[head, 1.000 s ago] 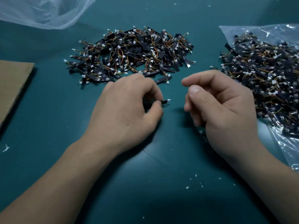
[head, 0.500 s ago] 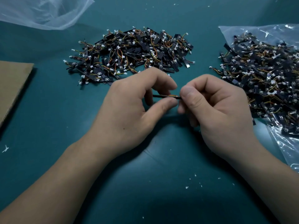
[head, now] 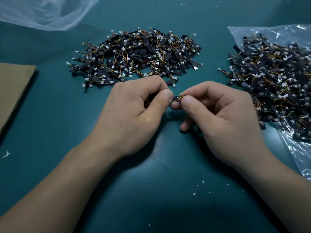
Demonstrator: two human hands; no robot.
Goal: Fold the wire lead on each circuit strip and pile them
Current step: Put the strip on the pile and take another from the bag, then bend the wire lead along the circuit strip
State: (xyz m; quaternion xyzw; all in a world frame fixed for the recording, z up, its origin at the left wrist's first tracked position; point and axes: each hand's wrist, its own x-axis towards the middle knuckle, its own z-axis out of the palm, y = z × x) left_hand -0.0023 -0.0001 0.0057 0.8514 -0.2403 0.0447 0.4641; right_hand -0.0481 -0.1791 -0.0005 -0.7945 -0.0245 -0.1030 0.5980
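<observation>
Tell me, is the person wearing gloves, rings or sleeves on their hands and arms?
No. The left hand and the right hand are both bare: no gloves, rings or watch. The left forearm and right forearm are bare too, with no sleeve in view. The thumbnails are short and plain.

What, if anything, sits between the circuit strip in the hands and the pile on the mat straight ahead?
Nothing visible does. The left hand and right hand both pinch the circuit strip just short of the pile. Only bare green mat lies between, with one stray strip at the pile's near edge.
</observation>
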